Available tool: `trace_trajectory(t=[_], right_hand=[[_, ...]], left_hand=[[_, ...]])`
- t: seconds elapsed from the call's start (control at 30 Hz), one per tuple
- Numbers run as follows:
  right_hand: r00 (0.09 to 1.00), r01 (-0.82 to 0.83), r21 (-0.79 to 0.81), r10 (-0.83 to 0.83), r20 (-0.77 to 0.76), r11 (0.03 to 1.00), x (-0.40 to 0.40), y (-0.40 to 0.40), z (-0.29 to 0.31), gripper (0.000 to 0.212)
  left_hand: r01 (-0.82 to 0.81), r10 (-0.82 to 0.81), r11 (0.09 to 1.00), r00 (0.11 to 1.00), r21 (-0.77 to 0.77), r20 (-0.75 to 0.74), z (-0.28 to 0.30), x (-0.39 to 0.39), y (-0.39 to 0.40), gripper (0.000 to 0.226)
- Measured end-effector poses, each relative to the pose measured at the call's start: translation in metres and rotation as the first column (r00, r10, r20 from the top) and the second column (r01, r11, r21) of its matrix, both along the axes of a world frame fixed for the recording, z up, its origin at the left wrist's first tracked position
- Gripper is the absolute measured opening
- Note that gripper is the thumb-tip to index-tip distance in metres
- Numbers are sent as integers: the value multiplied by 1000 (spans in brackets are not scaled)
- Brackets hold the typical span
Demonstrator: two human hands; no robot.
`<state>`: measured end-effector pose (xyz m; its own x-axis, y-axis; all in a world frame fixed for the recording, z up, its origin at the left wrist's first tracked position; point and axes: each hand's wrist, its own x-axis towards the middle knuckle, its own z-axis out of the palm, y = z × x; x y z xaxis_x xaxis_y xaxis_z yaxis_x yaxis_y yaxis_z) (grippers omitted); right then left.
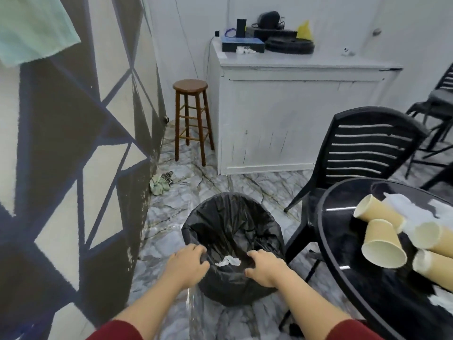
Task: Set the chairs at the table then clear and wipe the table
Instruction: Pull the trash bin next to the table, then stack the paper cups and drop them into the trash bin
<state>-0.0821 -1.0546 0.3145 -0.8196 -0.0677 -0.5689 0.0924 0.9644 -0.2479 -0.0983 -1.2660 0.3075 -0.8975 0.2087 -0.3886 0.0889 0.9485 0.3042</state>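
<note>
A black bin point(232, 244) lined with a black bag stands on the marble floor in front of me. My left hand point(187, 263) grips the near left rim of the bag, and my right hand point(266, 267) grips the near right rim. A crumpled white tissue point(228, 261) lies between my hands, inside the bin. At the right, the round black table point(343, 244) carries several tan paper cups point(382, 244) lying on their sides and white crumpled paper point(404, 207). A black slatted chair point(362, 148) stands tucked against the table's far side.
A patterned wall runs along the left. A wooden stool point(191, 119) stands by a white cabinet point(282, 114) with electronics on top. A greenish rag point(159, 184) lies on the floor by the wall. Another black chair point(438, 104) is at the far right.
</note>
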Motion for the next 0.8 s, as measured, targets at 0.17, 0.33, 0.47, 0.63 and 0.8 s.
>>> trace_trajectory(t=[0.17, 0.33, 0.47, 0.63, 0.8], right_hand=[[986, 166, -18, -167, -19, 986, -9, 16, 9, 60], [938, 338, -37, -340, -68, 940, -1, 61, 21, 59], [887, 437, -39, -438, -144, 898, 5, 112, 39, 55], [799, 538, -115, -549, -246, 835, 9, 187, 60, 60], [731, 627, -70, -618, -289, 776, 31, 258, 76, 58]], left_hand=[[140, -141, 990, 990, 24, 20, 3, -46, 12, 55], [316, -315, 949, 949, 19, -22, 9, -76, 67, 46], [434, -432, 900, 901, 35, -49, 16, -92, 131, 45], [535, -527, 840, 845, 95, -98, 31, -99, 223, 47], [599, -581, 782, 800, 169, -149, 48, -90, 311, 46]])
